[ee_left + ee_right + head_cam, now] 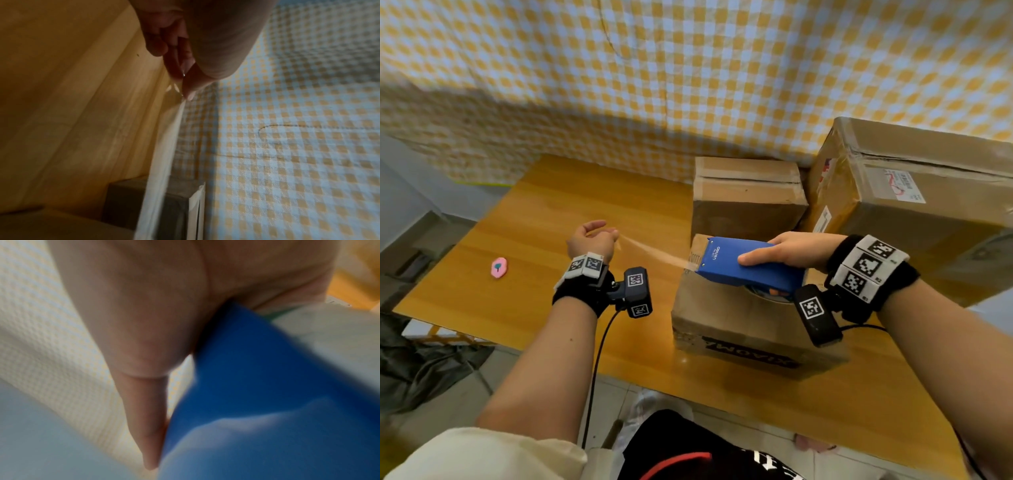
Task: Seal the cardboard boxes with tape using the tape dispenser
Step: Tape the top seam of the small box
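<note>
right hand (787, 251) grips a blue plastic tape dispenser (751, 265), held over the top of the nearest brown cardboard box (743, 329) with dark lettering on its front. left hand (594, 240) pinches the free end of a strip of clear tape (654, 251), stretched taut between fingers and dispenser mouth. two more taped brown cardboard boxes behind: a smaller one (748, 195), a large one (914, 198) at right. orange wooden tabletop (571, 219) carries a pink oval eraser-like item (499, 267) at left. yellow-and-white checked cloth (688, 68) hangs behind.
</note>
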